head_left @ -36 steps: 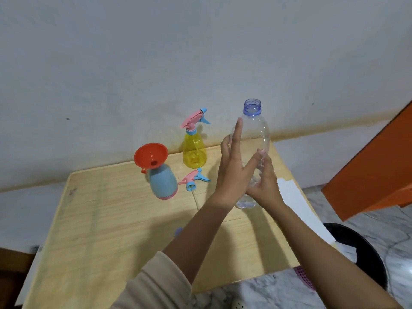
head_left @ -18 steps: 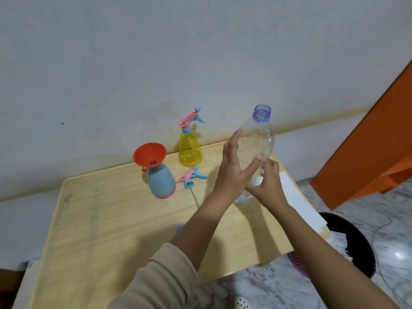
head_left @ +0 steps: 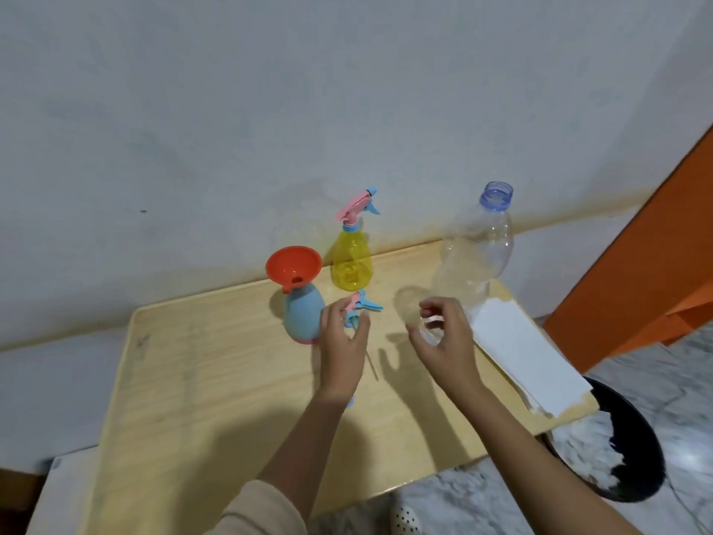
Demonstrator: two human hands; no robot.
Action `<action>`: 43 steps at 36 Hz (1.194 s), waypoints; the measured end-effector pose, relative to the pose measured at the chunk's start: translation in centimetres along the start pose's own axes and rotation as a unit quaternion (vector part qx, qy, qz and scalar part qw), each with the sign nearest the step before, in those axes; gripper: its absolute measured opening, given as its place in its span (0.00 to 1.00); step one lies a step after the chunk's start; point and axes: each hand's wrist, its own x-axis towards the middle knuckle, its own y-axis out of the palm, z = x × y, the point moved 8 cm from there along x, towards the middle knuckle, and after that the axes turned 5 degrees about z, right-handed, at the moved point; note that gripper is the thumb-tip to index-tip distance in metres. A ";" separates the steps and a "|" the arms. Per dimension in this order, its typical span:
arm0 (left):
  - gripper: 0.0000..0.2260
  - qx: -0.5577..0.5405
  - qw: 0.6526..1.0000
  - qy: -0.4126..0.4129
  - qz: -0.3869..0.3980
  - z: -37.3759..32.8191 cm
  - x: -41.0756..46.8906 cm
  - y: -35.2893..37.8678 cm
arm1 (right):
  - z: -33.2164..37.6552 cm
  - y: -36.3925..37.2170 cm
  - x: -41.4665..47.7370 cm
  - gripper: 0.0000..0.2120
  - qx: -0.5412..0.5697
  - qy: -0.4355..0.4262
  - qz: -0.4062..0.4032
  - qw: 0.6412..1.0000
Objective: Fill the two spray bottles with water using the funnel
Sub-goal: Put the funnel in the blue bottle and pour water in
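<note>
Head view, the only one. Your left hand (head_left: 343,334) sits over the loose sprayer (head_left: 360,305) that lies on the table (head_left: 200,380), fingers curled down around its pink-and-blue head; contact looks likely, but I can't tell if the grip has closed. Its dip tube (head_left: 371,364) trails toward you across the wood.

Your right hand (head_left: 443,337) is at the base of the clear bottle (head_left: 474,256), fingers loosely bent near the bottom. The bottle stands uncapped, leaning a little to the right, and looks nearly empty. Whether you're gripping it or just beside it I can't tell; the base is hidden by your fingers. The two hands are apart, with bare table between them.

The blue bottle (head_left: 303,316) stands just left of your left hand with the funnel (head_left: 293,266) seated in its neck, top off. That fits a pour into it; the water level inside can't be seen. The yellow bottle (head_left: 351,264) stands behind, near the wall, sprayer head on, so it looks either finished or not begun.

My guess: the blue one has had its pour, and the loose sprayer goes on once the funnel comes out.

White paper (head_left: 528,361) lies along the table's right edge, overhanging a black bin (head_left: 632,457) on the floor. Keep the clear bottle off that edge.
</note>
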 end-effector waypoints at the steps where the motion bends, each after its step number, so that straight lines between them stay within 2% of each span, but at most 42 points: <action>1: 0.12 0.000 0.999 -0.027 -0.043 1.8 -0.1 -1.8 | 0.7 1.8 0.6 0.18 0.007 -0.005 0.043 0.999; 3: 0.17 0.010 0.992 -0.069 -0.106 4.9 0.1 -4.9 | 2.1 5.2 2.0 0.21 0.014 -0.018 0.118 0.993; 5: 0.24 0.039 0.988 -0.083 -0.124 7.2 0.8 -6.9 | 3.5 8.1 3.6 0.28 0.016 -0.027 0.179 0.983; 10: 0.38 0.039 0.994 -0.085 -0.064 7.8 3.8 -7.9 | 5.7 13.9 7.7 0.48 -0.021 -0.050 0.297 0.953; 12: 0.39 0.033 0.997 -0.062 -0.040 7.3 5.0 -7.7 | 6.0 15.5 8.8 0.51 -0.029 -0.050 0.326 0.944; 16: 0.31 0.037 0.998 -0.041 -0.031 6.5 6.7 -7.5 | 5.7 17.5 10.3 0.52 -0.048 -0.041 0.359 0.931; 19: 0.20 0.026 0.998 -0.054 -0.028 6.8 7.3 -7.0 | 5.3 18.2 11.0 0.48 -0.059 -0.037 0.363 0.929; 27: 0.17 0.037 0.997 -0.065 -0.029 7.1 7.7 -7.2 | 5.0 18.0 11.7 0.41 -0.044 -0.020 0.319 0.946; 29: 0.18 0.036 0.997 -0.065 -0.025 7.2 7.7 -7.2 | 5.2 17.4 11.9 0.40 -0.024 -0.013 0.294 0.955; 33: 0.27 0.051 0.996 -0.068 -0.008 7.3 7.5 -7.5 | 6.3 14.9 12.7 0.39 0.036 0.009 0.237 0.971; 35: 0.27 0.047 0.996 -0.070 0.001 7.4 7.1 -7.9 | 6.2 12.9 13.2 0.38 0.053 0.028 0.197 0.979; 38: 0.28 0.042 0.996 -0.074 0.007 8.0 6.6 -8.7 | 4.5 10.4 13.0 0.39 0.036 0.060 0.158 0.985; 43: 0.31 0.033 0.996 -0.083 0.004 8.4 5.8 -9.7 | -2.0 8.9 8.5 0.44 -0.034 0.172 0.171 0.969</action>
